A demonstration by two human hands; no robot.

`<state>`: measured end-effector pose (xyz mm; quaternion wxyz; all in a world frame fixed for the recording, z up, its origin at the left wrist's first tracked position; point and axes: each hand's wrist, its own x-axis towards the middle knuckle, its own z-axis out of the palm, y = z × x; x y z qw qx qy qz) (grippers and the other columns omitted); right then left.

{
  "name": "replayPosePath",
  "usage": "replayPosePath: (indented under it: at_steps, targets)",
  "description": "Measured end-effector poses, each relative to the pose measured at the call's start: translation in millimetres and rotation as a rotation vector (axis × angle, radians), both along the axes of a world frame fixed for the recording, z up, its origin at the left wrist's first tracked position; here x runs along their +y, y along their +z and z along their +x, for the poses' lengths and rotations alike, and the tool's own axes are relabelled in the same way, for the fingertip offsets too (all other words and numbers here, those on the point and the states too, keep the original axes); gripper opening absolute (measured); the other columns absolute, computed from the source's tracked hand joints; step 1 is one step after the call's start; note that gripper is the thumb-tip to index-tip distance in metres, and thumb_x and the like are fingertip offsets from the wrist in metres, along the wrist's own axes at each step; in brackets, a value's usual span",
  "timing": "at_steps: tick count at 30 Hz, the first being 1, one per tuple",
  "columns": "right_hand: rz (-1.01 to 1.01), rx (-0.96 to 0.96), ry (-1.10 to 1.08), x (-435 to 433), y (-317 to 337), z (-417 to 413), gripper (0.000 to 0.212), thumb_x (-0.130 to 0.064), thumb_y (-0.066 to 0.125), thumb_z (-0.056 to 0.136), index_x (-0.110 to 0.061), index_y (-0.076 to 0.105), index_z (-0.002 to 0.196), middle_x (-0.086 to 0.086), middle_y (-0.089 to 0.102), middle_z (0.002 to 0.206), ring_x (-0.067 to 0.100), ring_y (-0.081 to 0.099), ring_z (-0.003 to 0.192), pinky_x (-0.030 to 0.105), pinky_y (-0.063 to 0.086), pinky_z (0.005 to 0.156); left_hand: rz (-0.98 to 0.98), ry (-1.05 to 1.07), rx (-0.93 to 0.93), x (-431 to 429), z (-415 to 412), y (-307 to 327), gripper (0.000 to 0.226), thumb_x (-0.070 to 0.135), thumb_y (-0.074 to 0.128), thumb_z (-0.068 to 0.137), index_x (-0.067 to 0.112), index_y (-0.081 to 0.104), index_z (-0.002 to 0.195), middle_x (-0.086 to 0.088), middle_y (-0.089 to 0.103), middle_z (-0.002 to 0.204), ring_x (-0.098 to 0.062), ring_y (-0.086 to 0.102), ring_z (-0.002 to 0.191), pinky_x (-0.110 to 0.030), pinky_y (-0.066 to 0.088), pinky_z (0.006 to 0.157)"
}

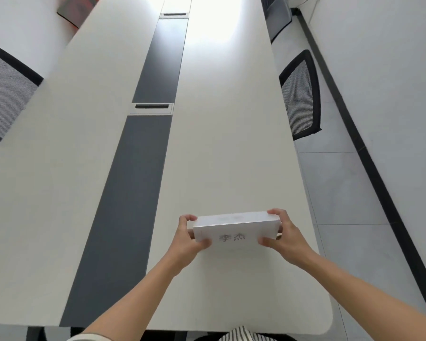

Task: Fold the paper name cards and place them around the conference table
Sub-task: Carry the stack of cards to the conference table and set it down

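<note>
A long white surface fills most of the view, running from the person at 6 o'clock away toward 12 o'clock, where glare washes it out. A pale wall stands at 2 o'clock, and a grey tiled floor runs between it and the surface's edge at 3 o'clock. A dark grey strip runs lengthwise down the surface, left of its middle. One mesh-backed chair stands at 9 o'clock beside the left edge, another mesh chair at 2 o'clock beside the right edge, and a third grey chair at 1 o'clock. Two slotted cable hatches sit in the strip, the nearer hatch at 11 o'clock and the farther hatch near 12 o'clock. The folded white name card is at 5 o'clock, over the right half of the surface near the person, its crease uppermost and grey printed characters facing the camera; whether its lower edges touch the surface cannot be told. The left hand pinches the card's left end and the right hand its right end, the fingers curled over the far panel and each thumb pressed on the near face.
</note>
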<state>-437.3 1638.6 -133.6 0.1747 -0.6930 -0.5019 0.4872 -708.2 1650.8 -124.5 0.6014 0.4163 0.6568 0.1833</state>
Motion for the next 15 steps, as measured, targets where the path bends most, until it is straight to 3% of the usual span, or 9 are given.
replayPosePath:
  at_steps: [3, 5, 7, 10, 12, 15]
  targets:
    - [-0.021, -0.043, 0.032, 2.4, -4.9, 5.8, 0.068, -0.028, 0.08, 0.072, -0.038, 0.036, 0.123, -0.001, 0.065, 0.094, 0.025, 0.066, 0.079, 0.04, 0.056, 0.078, 0.019, -0.041, 0.026, 2.2, 1.1, -6.2, 0.056, 0.012, 0.072, 0.079, 0.029, 0.035, 0.116, -0.005, 0.065, 0.103, -0.019, 0.063, 0.091, -0.024, 0.048, 0.071]
    - [-0.024, -0.115, 0.092, 6.0, -4.2, 9.2, 0.067, -0.039, 0.077, 0.072, -0.04, 0.036, 0.125, -0.004, 0.068, 0.095, 0.023, 0.066, 0.082, 0.04, 0.055, 0.078, 0.045, -0.089, 0.068, 3.8, -0.6, -10.3, 0.056, 0.018, 0.073, 0.078, 0.032, 0.035, 0.117, 0.001, 0.064, 0.1, -0.018, 0.062, 0.089, -0.024, 0.049, 0.07]
    - [0.001, -0.33, 0.224, 11.3, 3.7, 11.7, 0.067, -0.052, 0.072, 0.072, -0.041, 0.038, 0.129, -0.006, 0.067, 0.111, 0.021, 0.063, 0.099, 0.037, 0.052, 0.079, 0.106, -0.187, 0.173, 3.9, -5.0, -13.2, 0.058, 0.027, 0.072, 0.078, 0.035, 0.035, 0.122, 0.005, 0.065, 0.099, -0.015, 0.061, 0.091, -0.027, 0.05, 0.074]
    - [0.132, -0.593, 0.364, 21.6, 19.8, 10.2, 0.075, -0.059, 0.068, 0.073, -0.04, 0.038, 0.139, -0.008, 0.043, 0.147, 0.015, 0.04, 0.133, 0.037, 0.044, 0.097, 0.205, -0.33, 0.37, 4.9, -13.8, -15.5, 0.067, 0.035, 0.071, 0.077, 0.037, 0.034, 0.133, 0.009, 0.059, 0.115, -0.011, 0.054, 0.107, -0.031, 0.048, 0.09]
    - [0.188, -0.589, 0.459, 28.7, 27.9, 3.5, 0.076, -0.055, 0.067, 0.076, -0.041, 0.034, 0.143, -0.01, 0.033, 0.154, 0.014, 0.032, 0.139, 0.036, 0.036, 0.105, 0.239, -0.37, 0.414, 9.5, -19.3, -16.5, 0.074, 0.035, 0.073, 0.076, 0.035, 0.033, 0.138, 0.01, 0.05, 0.128, -0.012, 0.048, 0.118, -0.031, 0.044, 0.096]
    - [0.18, -0.498, 0.545, 37.9, 30.3, -5.7, 0.055, -0.049, 0.066, 0.082, -0.038, 0.052, 0.134, -0.014, 0.053, 0.141, 0.013, 0.049, 0.126, 0.028, 0.035, 0.101, 0.251, -0.467, 0.401, 19.8, -25.8, -19.2, 0.089, 0.038, 0.077, 0.071, 0.033, 0.027, 0.145, 0.01, 0.04, 0.141, -0.012, 0.039, 0.131, -0.03, 0.039, 0.103]
